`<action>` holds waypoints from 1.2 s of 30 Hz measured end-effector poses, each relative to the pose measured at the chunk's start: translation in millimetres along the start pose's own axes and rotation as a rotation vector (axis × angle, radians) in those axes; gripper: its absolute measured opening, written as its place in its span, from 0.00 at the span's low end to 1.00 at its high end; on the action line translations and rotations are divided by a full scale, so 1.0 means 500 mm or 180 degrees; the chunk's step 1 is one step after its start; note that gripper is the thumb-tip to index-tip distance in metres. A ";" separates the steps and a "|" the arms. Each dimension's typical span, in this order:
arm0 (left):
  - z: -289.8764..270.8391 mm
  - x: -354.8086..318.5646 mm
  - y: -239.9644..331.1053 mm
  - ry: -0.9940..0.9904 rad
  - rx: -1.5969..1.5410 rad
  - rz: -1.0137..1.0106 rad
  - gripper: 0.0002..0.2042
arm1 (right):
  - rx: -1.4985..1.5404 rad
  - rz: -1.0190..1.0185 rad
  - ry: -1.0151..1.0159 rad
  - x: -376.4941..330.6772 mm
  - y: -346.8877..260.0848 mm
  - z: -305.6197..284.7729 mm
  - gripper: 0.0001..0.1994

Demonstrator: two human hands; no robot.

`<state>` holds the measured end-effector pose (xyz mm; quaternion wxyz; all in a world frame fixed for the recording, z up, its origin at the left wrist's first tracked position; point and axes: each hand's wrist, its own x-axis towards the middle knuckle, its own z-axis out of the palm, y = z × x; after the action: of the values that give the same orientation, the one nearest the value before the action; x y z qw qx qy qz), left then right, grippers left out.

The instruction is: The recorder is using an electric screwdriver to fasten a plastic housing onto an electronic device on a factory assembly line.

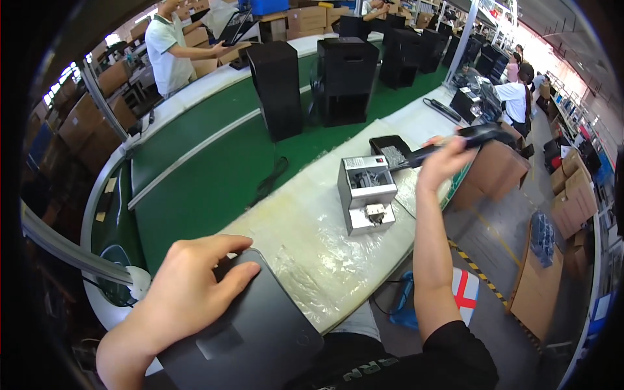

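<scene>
My left hand point(195, 276) is closed on the upper edge of a dark grey, flat-faced computer case point(270, 325), thumb on its face and fingers curled over the edge. The case is close to my body, at the table's near end. My right hand point(445, 162) is closed round a black electric screwdriver point(478, 136), partly smeared by motion. Its thin end points left, to the upper side of a grey metal screw feeder point(367, 201); contact cannot be made out. Behind the feeder is a black tray point(390, 148) with small metal parts, perhaps screws.
Beyond the plastic-covered table point(305, 260) runs a green conveyor point(195, 195) with a black cable point(270, 182) and several black computer cases point(276, 91). A co-worker point(172, 49) stands across it. Cardboard boxes point(491, 172) are at the right.
</scene>
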<state>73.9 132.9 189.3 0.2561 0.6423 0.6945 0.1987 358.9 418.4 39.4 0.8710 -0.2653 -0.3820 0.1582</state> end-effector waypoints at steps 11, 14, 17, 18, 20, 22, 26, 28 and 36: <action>-0.020 0.014 0.016 -0.0654 0.0599 -0.0159 0.20 | -0.0245 -0.0401 -0.1497 -0.137 -0.019 -0.085 0.27; -0.011 0.021 0.017 -0.0738 0.0664 -0.0018 0.25 | -0.0025 -0.0251 -0.1531 -0.169 0.016 -0.109 0.30; -0.028 0.014 0.011 -0.0903 0.0344 0.0353 0.29 | -0.0072 -0.0220 -0.1752 -0.187 0.035 -0.116 0.31; -0.032 0.010 0.007 -0.0866 0.0341 0.0333 0.29 | -0.0034 -0.0223 -0.1773 -0.193 0.029 -0.113 0.31; -0.037 -0.003 -0.007 -0.0826 0.0295 0.0506 0.28 | -0.0145 -0.0008 -0.2000 -0.209 0.007 -0.104 0.31; -0.029 0.000 -0.019 -0.0820 0.0206 0.0479 0.29 | -0.0148 0.0213 -0.2061 -0.210 -0.048 -0.083 0.28; -0.021 0.001 -0.017 -0.0985 0.0396 0.0364 0.30 | 0.0218 -0.0376 -0.1669 -0.150 -0.251 0.063 0.28; -0.010 0.002 -0.027 -0.0921 0.0407 0.0417 0.29 | 0.0847 -0.0100 -0.1673 -0.121 -0.355 0.136 0.30; -0.005 0.000 -0.033 -0.1019 0.0485 0.0381 0.28 | 0.1414 0.0260 -0.2268 -0.158 -0.503 0.261 0.36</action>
<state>59.6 131.5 181.2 0.3017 0.7235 0.6184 0.0557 227.6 221.5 213.9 0.7135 -0.0147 -0.6051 0.3529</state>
